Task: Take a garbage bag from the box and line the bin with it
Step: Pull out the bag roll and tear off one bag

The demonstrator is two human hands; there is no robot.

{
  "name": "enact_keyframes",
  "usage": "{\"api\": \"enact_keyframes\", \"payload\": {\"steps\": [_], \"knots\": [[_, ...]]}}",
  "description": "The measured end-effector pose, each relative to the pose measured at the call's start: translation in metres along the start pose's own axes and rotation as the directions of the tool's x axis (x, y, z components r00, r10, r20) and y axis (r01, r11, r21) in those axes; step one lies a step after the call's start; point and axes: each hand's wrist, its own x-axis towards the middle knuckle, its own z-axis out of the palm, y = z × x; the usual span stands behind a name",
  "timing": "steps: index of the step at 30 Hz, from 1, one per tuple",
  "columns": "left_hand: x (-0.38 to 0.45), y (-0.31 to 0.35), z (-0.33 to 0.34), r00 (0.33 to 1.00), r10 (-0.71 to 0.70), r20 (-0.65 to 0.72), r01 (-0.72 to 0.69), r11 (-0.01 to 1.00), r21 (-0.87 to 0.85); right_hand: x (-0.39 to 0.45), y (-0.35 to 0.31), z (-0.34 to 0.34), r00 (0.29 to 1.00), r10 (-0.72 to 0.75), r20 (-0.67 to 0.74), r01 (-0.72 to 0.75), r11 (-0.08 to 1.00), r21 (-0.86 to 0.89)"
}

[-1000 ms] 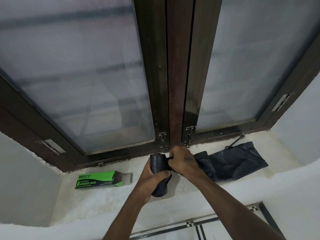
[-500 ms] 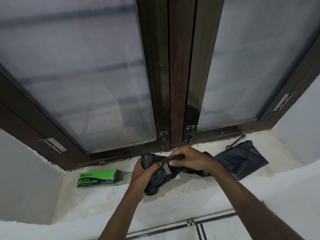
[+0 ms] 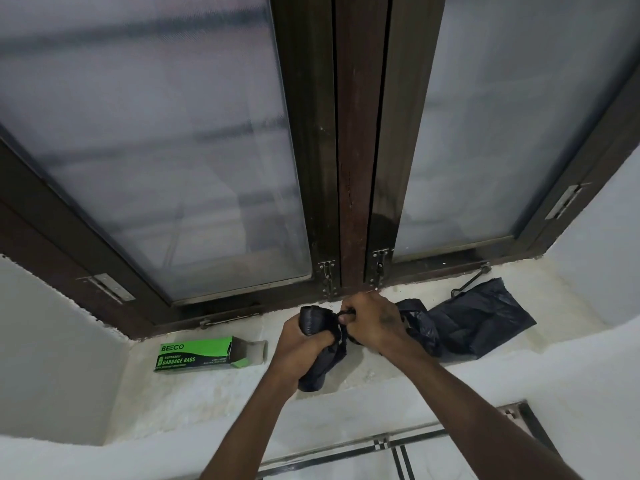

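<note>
A black roll of garbage bags [image 3: 316,358] stands upright in my left hand [image 3: 298,344], which grips it around the middle, above a white window sill [image 3: 381,368]. My right hand [image 3: 372,320] pinches the black bag at the roll's top. From there an unrolled black bag [image 3: 474,320] trails right and lies flat on the sill. The green and black garbage bag box [image 3: 197,353] lies on its side at the sill's left, its right end flap open. No bin is in view.
A dark wooden window frame [image 3: 353,168] with frosted glass panes rises right behind the sill. Small latches [image 3: 327,277] sit at its base, and a metal stay hook [image 3: 471,278] lies near the bag. White walls flank the recess. Tiled floor [image 3: 398,455] shows below.
My hands spread apart and stretched the bag between them half a second ago. Now they have come back together at the roll's top.
</note>
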Motion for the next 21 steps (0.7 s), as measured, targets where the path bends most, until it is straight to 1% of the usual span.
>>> {"api": "enact_keyframes", "payload": {"steps": [2,7,8,10,12,14,16,18,20,21], "knots": [[0.0,-0.001,0.0,1.0,0.0,0.006,0.0,1.0,0.013,-0.001,-0.003,0.003,1.0,0.004,-0.022,-0.005,0.998,-0.055],[0.0,0.0,0.0,1.0,0.003,0.026,-0.002,0.999,-0.036,-0.001,-0.005,0.005,0.996,0.029,-0.081,-0.038,0.994,-0.102],[0.0,0.002,0.002,0.999,0.013,0.043,-0.011,0.999,-0.049,-0.001,-0.002,0.006,0.996,0.041,-0.081,-0.05,0.991,-0.123],[-0.001,0.01,0.007,0.997,0.043,0.057,-0.042,0.999,-0.022,-0.002,0.006,0.01,0.996,0.081,-0.047,-0.086,0.989,-0.121],[0.002,0.014,0.01,0.999,0.042,0.02,-0.041,0.998,-0.055,-0.002,0.01,0.009,0.992,0.121,-0.019,-0.122,0.99,-0.07],[0.005,0.014,0.01,0.999,0.015,-0.039,-0.019,0.994,-0.11,0.004,0.017,0.001,0.99,0.142,0.017,-0.143,0.989,0.038],[0.007,0.011,0.004,0.994,-0.026,-0.105,0.011,0.99,-0.141,0.01,0.027,-0.009,0.984,0.122,0.132,-0.153,0.955,0.253],[0.009,0.007,-0.001,0.987,-0.061,-0.145,0.035,0.984,-0.177,0.011,0.033,-0.018,0.959,0.107,0.262,-0.223,0.856,0.466],[0.011,0.007,-0.003,0.983,-0.079,-0.167,0.04,0.974,-0.224,0.009,0.036,-0.02,0.939,0.099,0.33,-0.291,0.741,0.606],[0.012,0.006,-0.003,0.982,-0.084,-0.17,0.042,0.972,-0.233,0.006,0.036,-0.021,0.934,0.074,0.349,-0.301,0.692,0.657]]}}
